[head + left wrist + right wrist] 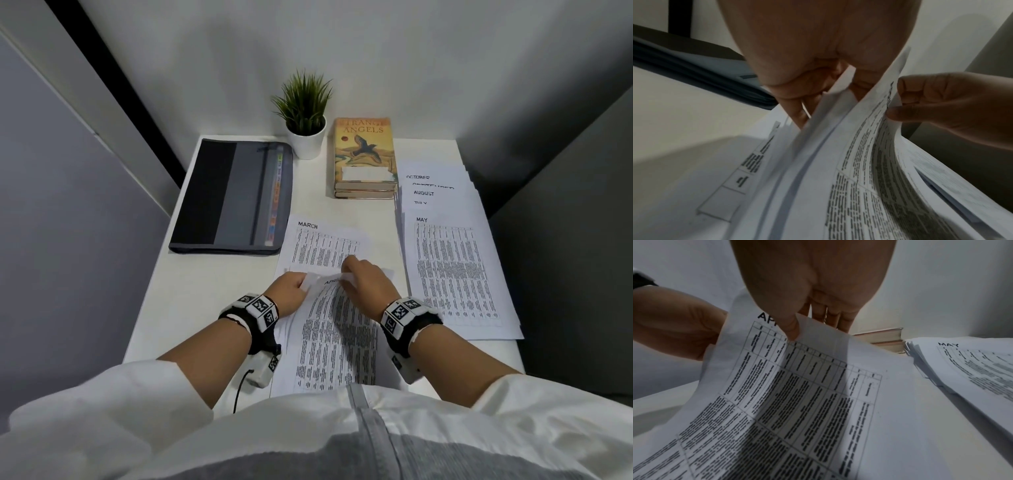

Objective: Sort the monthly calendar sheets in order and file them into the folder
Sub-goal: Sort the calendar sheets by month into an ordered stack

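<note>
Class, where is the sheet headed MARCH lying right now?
In the head view, the MARCH sheet lies flat mid-table, just right of the grey folder, beyond both hands and left of the MAY stack.

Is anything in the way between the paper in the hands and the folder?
Nothing visible blocks the way. Both hands, left and right, hold the April sheet; bare table lies between it and the folder. The folder looks closed, though.
</note>
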`<state>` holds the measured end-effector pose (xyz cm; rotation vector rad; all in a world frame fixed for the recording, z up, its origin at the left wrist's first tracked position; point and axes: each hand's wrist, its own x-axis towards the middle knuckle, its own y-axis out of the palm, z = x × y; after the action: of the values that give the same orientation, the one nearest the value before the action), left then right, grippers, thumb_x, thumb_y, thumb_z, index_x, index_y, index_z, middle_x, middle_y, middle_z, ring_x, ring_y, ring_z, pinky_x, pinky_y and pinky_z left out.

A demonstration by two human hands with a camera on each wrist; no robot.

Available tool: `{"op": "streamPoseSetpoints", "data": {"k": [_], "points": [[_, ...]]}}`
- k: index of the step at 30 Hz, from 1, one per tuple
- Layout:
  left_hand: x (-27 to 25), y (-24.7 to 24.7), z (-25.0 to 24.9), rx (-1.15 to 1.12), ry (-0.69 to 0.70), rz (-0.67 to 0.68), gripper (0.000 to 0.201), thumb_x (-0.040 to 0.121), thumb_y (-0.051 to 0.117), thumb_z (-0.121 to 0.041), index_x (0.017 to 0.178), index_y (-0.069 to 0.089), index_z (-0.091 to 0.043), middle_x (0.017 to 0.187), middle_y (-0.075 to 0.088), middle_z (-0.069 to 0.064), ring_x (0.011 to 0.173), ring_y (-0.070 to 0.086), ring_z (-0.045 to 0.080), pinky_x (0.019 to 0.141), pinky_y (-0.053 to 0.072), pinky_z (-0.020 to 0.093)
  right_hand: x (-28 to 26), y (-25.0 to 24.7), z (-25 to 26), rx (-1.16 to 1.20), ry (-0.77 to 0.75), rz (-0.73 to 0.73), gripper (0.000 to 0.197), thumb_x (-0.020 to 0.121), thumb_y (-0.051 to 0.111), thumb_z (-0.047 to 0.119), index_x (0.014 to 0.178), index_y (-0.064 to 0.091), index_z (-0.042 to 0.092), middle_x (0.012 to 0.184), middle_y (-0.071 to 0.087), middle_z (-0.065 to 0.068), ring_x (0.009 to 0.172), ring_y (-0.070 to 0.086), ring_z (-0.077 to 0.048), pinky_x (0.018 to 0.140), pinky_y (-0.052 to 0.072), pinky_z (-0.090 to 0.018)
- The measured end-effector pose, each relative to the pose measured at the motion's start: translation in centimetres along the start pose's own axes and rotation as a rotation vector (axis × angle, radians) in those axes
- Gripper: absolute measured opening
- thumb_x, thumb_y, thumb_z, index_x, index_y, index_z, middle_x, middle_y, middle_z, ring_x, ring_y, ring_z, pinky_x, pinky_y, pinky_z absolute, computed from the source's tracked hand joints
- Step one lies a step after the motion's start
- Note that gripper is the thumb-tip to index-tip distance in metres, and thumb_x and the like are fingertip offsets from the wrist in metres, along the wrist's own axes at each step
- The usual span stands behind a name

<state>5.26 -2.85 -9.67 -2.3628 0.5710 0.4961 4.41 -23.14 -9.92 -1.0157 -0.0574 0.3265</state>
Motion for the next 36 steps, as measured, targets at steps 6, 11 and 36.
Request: {"op": "streamPoseSetpoints", "data": {"k": [6, 11, 36], "points": [[0.4, -1.1, 1.4, -0.057, -0.065, -0.133, 0.052, 0.081, 0.033, 0.016, 0.113, 0.064, -0.010, 0.118, 0.061, 0.004, 0.106, 0.057, 0.018, 0.090, 0.047, 0.035, -0.5, 0.5, -0.4, -0.070, -0.145, 0.040, 0.011, 0.092, 0.056, 0.012, 0.096, 0.065, 0.010, 0.094, 0.064, -0.006, 0.091, 0.056, -0.026, 0.072, 0.041, -0.031], [1.4, -1.2, 2.6, -0.252, -0.234, -0.244, 0.046, 0.088, 0.057, -0.005, 0.133, 0.046, -0.010, 0.128, 0.053, 0.007, 0.108, 0.054, 0.020, 0.088, 0.046, 0.032, -1.5, 0.5, -0.3, -0.045, -0.137, 0.089, 0.004, 0.086, 0.056, 0.015, 0.089, 0.054, 0.015, 0.090, 0.058, -0.002, 0.087, 0.048, -0.020, 0.067, 0.043, -0.033], [2.0, -1.6, 1.6, 0.160, 0.142, -0.312, 0.012, 0.087, 0.065, -0.010, 0.097, 0.069, -0.015, 0.089, 0.054, 0.000, 0.077, 0.051, 0.015, 0.076, 0.044, 0.024, -2.0, 0.6, 0.0, -0.051, -0.130, 0.167, 0.010, 0.089, 0.047, 0.020, 0.084, 0.039, 0.025, 0.077, 0.046, 0.007, 0.065, 0.043, -0.017, 0.057, 0.028, -0.029]]}}
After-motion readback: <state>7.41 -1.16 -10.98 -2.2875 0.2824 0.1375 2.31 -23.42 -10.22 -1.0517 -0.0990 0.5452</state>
